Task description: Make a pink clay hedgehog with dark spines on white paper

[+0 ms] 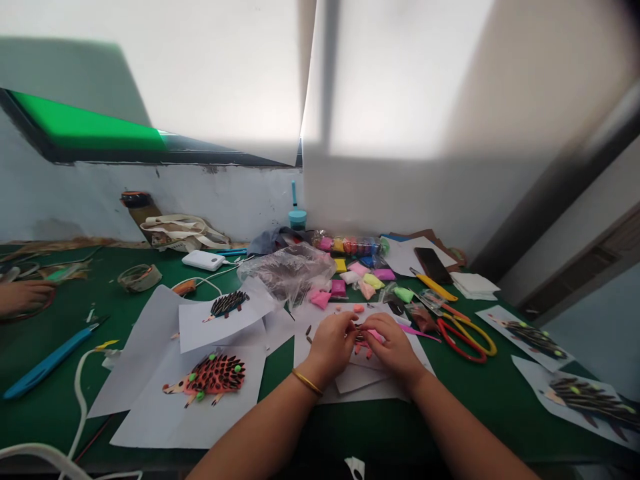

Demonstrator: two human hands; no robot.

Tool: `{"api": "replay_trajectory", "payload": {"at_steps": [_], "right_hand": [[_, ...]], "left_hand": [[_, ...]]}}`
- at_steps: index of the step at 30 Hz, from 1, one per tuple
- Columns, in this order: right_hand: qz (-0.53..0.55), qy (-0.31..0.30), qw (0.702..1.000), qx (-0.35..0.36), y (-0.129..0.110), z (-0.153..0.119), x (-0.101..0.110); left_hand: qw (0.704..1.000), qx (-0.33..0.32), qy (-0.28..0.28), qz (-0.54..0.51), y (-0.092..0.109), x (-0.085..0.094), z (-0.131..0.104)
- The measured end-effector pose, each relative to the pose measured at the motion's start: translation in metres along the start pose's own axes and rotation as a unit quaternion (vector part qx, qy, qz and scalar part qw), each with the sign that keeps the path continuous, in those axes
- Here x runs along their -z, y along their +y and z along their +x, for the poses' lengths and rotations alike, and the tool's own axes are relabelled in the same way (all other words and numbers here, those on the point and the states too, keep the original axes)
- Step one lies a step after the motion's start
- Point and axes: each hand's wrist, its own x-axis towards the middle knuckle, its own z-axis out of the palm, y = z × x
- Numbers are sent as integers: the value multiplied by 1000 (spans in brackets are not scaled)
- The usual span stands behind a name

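My left hand and my right hand meet over white paper, fingertips curled in and almost touching. Both are closed in a pinch; whatever lies between the fingers is too small or hidden to make out. Under them, partly covered, is a pink clay hedgehog figure with dark seed-like spines. A few loose dark seeds lie left of my left hand. Small pink clay pieces sit on the paper beyond my fingers. A pink-purple stick-like tool reaches out to the right of my right hand.
Finished-looking hedgehog pictures lie left and right. Bagged coloured clay, scissors, a yellow cutter and a phone sit beyond. At left are a blue knife, a white cable and another person's hand.
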Motion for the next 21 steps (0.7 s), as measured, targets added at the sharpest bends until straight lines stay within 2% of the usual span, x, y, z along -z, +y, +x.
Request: {"api": "replay_trajectory", "payload": {"at_steps": [4, 8, 11, 14, 21], "right_hand": [[8, 16, 999, -35, 6, -3, 1], [-27, 45, 993, -101, 21, -7, 4], [-45, 38, 989, -133, 29, -7, 3], [-53, 26, 989, -134, 29, -6, 2], [-94, 6, 990, -109, 28, -8, 0]], "left_hand": [[1000, 12, -26, -10, -5, 0, 2], [996, 36, -65, 53, -14, 5, 3], [988, 46, -115, 96, -21, 7, 3], [981, 46, -145, 122, -24, 7, 2], [975, 47, -163, 145, -24, 5, 2]]}}
